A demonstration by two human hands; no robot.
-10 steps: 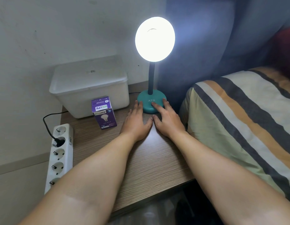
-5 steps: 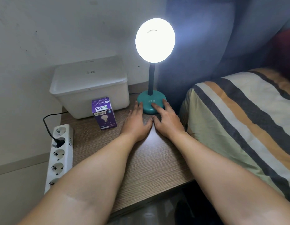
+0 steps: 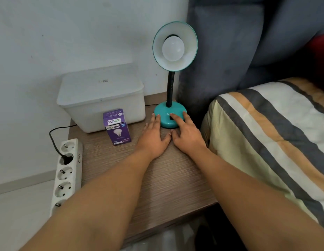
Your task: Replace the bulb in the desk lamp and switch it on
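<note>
A teal desk lamp stands at the back of the wooden bedside table (image 3: 157, 178). Its round base (image 3: 162, 111) carries a black gooseneck and a teal shade (image 3: 191, 42) that faces me. A white bulb (image 3: 173, 48) sits in the shade, unlit. My right hand (image 3: 186, 136) lies flat, its index finger on the black switch at the front of the base. My left hand (image 3: 154, 136) rests flat on the table, fingertips touching the base's left edge. A purple bulb box (image 3: 116, 127) stands left of my hands.
A white lidded bin (image 3: 101, 95) stands against the wall behind the box. A white power strip (image 3: 67, 173) with one black plug in it lies along the table's left edge. A bed with a striped cover (image 3: 275, 134) and grey headboard is on the right.
The lamp has gone from brightly lit to dark, so the bulb and shade now show plainly. Both hands stay where they were at the base.
</note>
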